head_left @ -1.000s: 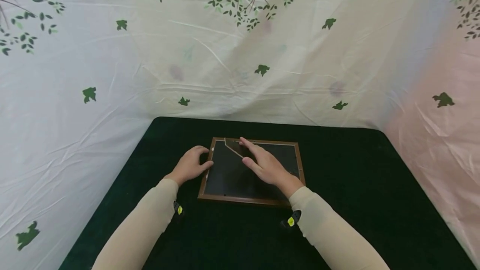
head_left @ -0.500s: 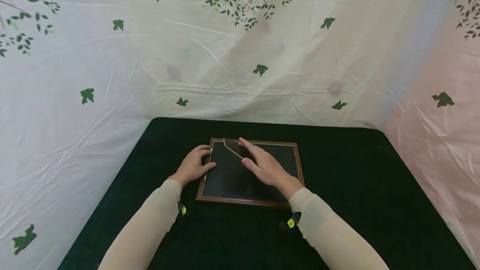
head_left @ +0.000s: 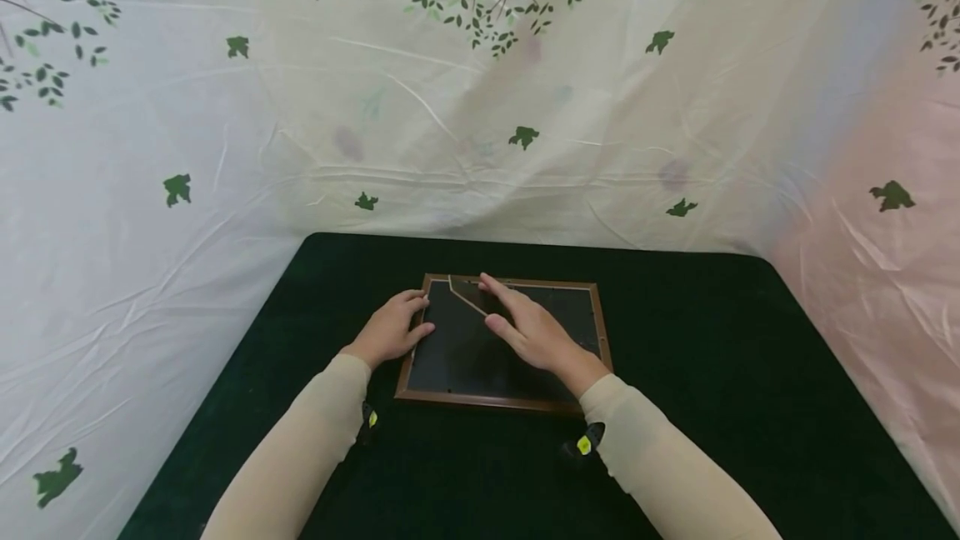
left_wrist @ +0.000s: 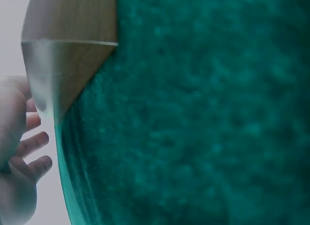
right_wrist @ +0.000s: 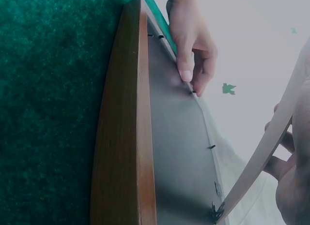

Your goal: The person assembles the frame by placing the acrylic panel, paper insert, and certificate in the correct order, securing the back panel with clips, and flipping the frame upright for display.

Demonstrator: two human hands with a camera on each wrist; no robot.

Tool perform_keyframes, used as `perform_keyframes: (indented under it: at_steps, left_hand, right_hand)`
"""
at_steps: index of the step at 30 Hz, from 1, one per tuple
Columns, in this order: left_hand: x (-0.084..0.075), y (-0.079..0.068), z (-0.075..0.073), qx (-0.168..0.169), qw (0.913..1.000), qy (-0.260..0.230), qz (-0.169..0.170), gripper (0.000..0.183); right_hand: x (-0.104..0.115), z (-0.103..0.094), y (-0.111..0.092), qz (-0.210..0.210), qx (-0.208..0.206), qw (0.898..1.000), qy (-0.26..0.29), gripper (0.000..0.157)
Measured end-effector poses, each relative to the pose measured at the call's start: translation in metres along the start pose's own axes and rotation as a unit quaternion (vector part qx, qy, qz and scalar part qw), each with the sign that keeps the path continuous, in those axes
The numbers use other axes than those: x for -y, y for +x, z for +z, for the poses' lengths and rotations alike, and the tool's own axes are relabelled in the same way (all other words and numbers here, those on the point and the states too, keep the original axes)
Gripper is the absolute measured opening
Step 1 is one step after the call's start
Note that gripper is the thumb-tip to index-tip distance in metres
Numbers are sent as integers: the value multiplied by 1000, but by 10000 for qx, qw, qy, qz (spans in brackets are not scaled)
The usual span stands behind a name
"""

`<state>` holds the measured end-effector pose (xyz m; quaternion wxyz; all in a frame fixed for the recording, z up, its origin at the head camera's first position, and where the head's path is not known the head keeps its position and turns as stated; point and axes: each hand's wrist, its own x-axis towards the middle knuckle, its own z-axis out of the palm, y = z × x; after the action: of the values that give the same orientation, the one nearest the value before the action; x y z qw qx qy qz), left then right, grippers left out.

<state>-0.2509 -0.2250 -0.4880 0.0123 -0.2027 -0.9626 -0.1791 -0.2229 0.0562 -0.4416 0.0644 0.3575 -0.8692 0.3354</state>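
A brown wooden picture frame (head_left: 487,399) lies face down, its dark backing panel (head_left: 457,357) upward. Small dark tabs (right_wrist: 211,146) stand along the panel's edge. My left hand (head_left: 386,330) is at the frame's left side, thumb over the panel's edge and fingers bent at the wooden border, beside a tab. The frame's corner (left_wrist: 72,22) shows in the left wrist view, with my fingers past it. My right hand (head_left: 536,330) holds the raised easel stand (right_wrist: 261,162) of the frame between thumb and fingers. The stand tilts up from the panel, partly hidden under that hand.
A dark green cloth (head_left: 697,373) covers the table under the frame. Pale fabric walls (head_left: 465,107) printed with leaves and branches rise behind and at both sides. A dark wrist camera (head_left: 591,437) sits at my right cuff.
My left hand has shifted slightly right, so its thumb and fingers reach further over the frame's left edge. The right hand and the easel stand stay in place.
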Motion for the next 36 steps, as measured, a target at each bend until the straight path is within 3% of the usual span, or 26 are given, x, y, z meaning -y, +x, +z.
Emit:
perform_keyframes:
  at_steps: [9,14,17,20,24,31,36]
  left_hand:
    - [-13,5,-11,400,9931,1079,214,49]
    - [-16,8,-10,441,9891,1376,277,48]
    - [-12,8,-10,348,9935,1072,181,50]
    - [-4,4,-10,286,9990,329,-48,56]
    - [11,-9,-12,310,9981,-425,-327,67]
    - [25,-27,-30,240,9967,-594,-503,59]
    - [24,-29,-47,165,9972,-599,-413,49]
  right_hand:
    - [-1,0,0,46,-4,10000,25,62]
    - [-1,-1,-1,88,11,10000,-10,61]
    - [-1,-1,-2,144,11,9999,-10,61]
    - [0,-1,-2,152,27,9999,58,62]
    - [3,2,0,76,72,9999,81,62]
    - [6,10,0,183,479,9984,-238,69]
    - [6,22,0,-44,854,9948,-555,75]
